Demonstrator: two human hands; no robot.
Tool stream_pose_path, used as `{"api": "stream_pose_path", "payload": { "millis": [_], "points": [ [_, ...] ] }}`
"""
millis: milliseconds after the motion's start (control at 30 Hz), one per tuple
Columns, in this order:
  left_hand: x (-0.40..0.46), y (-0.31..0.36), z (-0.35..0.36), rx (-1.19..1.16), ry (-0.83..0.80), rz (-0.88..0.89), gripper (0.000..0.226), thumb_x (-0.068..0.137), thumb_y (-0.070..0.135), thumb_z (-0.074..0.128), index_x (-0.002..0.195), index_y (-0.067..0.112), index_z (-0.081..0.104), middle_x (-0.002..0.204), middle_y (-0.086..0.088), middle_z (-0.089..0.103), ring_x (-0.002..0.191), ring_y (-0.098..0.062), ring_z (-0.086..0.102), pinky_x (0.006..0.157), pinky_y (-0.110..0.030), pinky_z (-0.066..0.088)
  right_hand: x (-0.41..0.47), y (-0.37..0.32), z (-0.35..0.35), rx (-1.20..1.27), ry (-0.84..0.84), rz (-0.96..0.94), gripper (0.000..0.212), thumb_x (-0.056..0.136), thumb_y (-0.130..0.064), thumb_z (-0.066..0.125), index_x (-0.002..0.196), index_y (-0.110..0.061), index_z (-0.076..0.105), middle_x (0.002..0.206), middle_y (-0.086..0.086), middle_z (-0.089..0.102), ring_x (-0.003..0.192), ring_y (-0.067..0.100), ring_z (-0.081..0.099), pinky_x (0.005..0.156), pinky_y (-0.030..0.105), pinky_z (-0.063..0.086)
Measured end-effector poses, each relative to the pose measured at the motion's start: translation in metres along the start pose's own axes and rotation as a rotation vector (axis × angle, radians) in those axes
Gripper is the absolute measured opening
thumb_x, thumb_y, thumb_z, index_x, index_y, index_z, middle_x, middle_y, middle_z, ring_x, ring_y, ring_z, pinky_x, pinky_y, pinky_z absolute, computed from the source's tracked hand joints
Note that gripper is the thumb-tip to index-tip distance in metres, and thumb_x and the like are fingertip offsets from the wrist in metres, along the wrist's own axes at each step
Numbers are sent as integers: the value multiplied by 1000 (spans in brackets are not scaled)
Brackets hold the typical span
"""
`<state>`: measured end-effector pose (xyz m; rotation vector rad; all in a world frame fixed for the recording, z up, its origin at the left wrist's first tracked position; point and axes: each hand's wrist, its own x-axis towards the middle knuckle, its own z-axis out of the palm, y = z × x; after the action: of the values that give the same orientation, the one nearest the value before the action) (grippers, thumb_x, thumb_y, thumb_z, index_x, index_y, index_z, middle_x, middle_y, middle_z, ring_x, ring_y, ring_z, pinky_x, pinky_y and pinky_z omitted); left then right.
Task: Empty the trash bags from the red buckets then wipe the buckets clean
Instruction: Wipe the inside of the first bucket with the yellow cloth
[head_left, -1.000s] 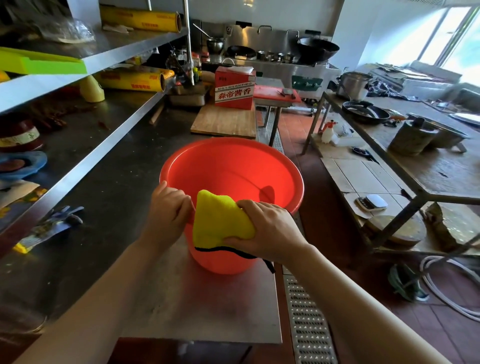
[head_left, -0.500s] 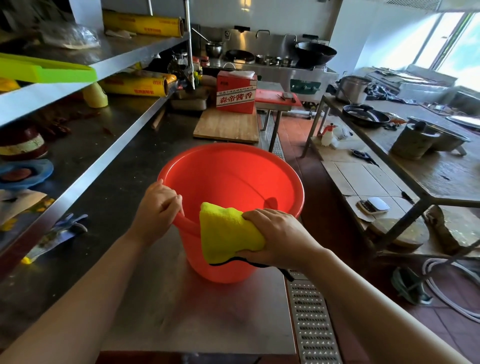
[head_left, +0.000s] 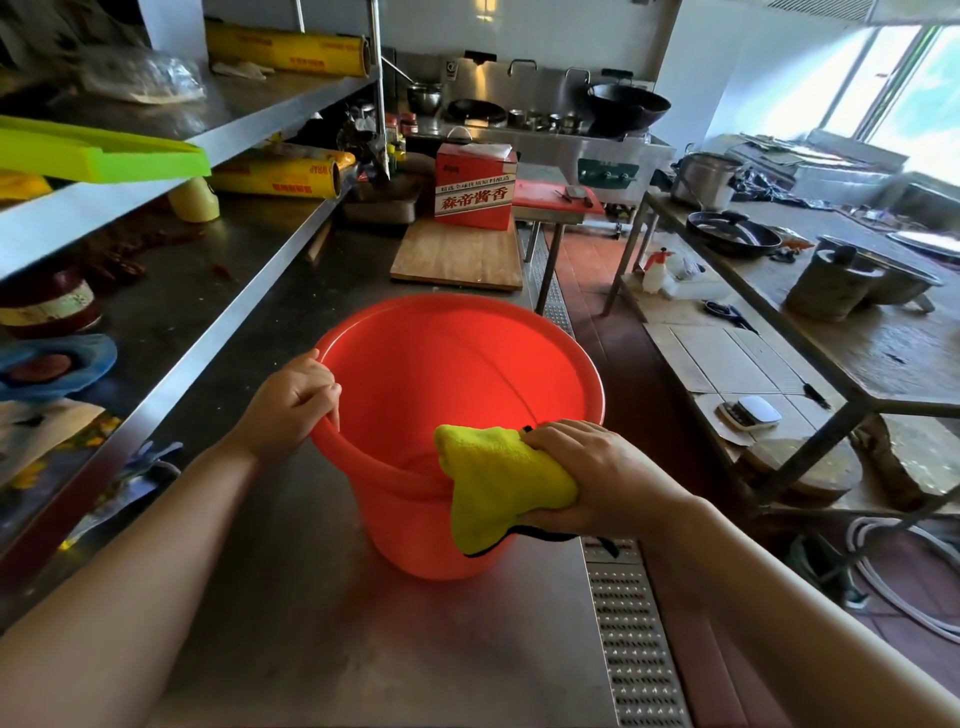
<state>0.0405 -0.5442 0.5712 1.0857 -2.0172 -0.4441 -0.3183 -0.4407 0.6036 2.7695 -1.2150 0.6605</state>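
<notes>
A red bucket (head_left: 457, 364) stands upright on the steel counter (head_left: 322, 639), and no bag shows inside it. My left hand (head_left: 291, 408) grips the bucket's left rim, fingers curled over the edge. My right hand (head_left: 597, 478) holds a folded yellow cloth (head_left: 493, 488) with a black trim against the near right rim and outer wall of the bucket.
A wooden board (head_left: 460, 257) and a red carton (head_left: 475, 189) lie farther back on the counter. Shelves (head_left: 156, 171) with yellow film rolls run along the left. A floor drain grate (head_left: 634, 634) and a cluttered table (head_left: 857, 322) are on the right.
My right hand has slid the yellow cloth rightward along the near rim. My left hand has shifted along the left rim from the near-left side toward the left.
</notes>
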Motion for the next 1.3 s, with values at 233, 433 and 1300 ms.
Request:
{"api": "stream_pose_path", "payload": {
  "millis": [233, 433, 1300],
  "points": [
    [11, -19, -14, 11, -89, 25, 45, 88, 31, 41, 50, 20, 61, 61, 2, 61, 84, -16, 61, 115, -32, 27, 9, -9, 20, -4, 107, 5, 70, 70, -67, 75, 111, -11, 65, 101, -1, 68, 90, 19, 65, 82, 36, 53],
    [5, -14, -19, 29, -87, -73, 46, 89, 40, 36, 60, 21, 65, 78, 10, 69, 119, -9, 56, 115, -26, 24, 12, -20, 32, -29, 132, 69, 69, 72, -73, 68, 109, -14, 65, 97, -3, 67, 86, 21, 64, 78, 39, 52],
    [-35, 33, 31, 177, 161, 88, 44, 97, 32, 43, 55, 21, 49, 54, 14, 43, 55, -11, 44, 80, -38, 39, 39, -62, 55, -71, 205, 213, 68, 69, -70, 73, 106, -14, 66, 91, -6, 67, 82, 19, 65, 74, 38, 52]
  ]
}}
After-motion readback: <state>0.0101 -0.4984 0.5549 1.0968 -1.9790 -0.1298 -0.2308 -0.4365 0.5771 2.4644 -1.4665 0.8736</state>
